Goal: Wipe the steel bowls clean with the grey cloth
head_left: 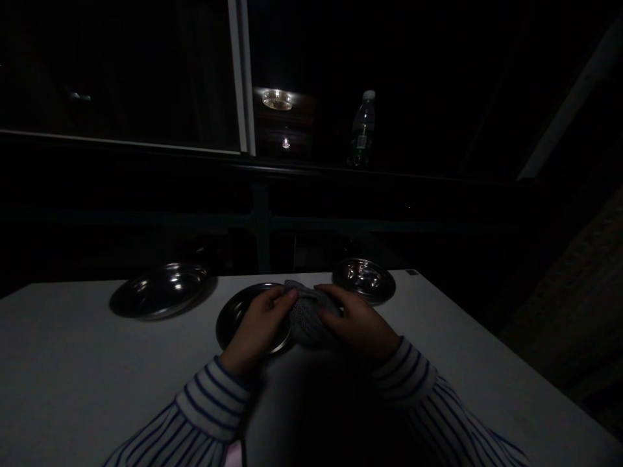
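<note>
Metal dishes [160, 292], reflections [177, 286] inside — grey cloth [306, 319] in left hand [257, 323] and right hand [364, 321]

No text, brand, number or sign is legible. Two marked surfaces are visible:

1. Bottle [364, 123]: clear, white-capped, located beyond the bench [477, 363]. A pale, square patch [361, 141] is visible on its lower half. The patch is too small and dim to show whether it carries a code or print.

2. Bench: a small, dark, rectangular marking [411, 272] is located at the far right corner of the top surface. It contains a lighter area; any characters on it cannot be resolved.
</note>
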A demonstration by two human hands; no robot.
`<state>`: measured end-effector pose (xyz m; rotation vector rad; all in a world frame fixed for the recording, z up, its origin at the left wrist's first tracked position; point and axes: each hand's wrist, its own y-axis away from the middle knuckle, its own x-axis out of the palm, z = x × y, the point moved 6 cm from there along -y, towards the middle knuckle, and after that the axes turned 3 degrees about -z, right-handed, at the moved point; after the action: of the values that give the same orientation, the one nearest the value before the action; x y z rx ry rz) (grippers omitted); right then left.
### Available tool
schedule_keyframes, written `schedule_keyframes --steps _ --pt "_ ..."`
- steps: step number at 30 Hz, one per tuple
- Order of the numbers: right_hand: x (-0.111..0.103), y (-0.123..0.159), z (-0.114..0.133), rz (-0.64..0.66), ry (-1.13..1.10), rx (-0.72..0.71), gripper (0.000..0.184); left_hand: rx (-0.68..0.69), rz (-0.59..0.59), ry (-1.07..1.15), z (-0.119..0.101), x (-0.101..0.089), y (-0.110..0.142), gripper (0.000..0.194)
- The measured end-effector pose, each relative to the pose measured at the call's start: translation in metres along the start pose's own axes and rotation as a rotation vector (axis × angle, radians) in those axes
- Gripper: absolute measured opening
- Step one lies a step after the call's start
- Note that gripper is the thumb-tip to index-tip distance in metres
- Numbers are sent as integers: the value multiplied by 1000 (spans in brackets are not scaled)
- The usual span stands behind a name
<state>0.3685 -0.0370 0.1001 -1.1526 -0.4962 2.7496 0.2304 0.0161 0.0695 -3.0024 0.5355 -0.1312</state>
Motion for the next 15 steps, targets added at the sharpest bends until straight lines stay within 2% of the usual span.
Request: schedule_keyframes --steps 6,10,13,15 --pt "-5 -3 -12 29 -83 72 35 6 -35 -157 -2 -6 0 32" --pt "-5 -4 -11 23 -72 72 27 32 39 -138 -5 1 4 51" --pt "-1 -3 -6 71 -193 71 26 80 36 -238 -6 1 3 36" --pt "1 -2 -5 117 -324 91 35 58 -5 -263 -4 -4 1 32"
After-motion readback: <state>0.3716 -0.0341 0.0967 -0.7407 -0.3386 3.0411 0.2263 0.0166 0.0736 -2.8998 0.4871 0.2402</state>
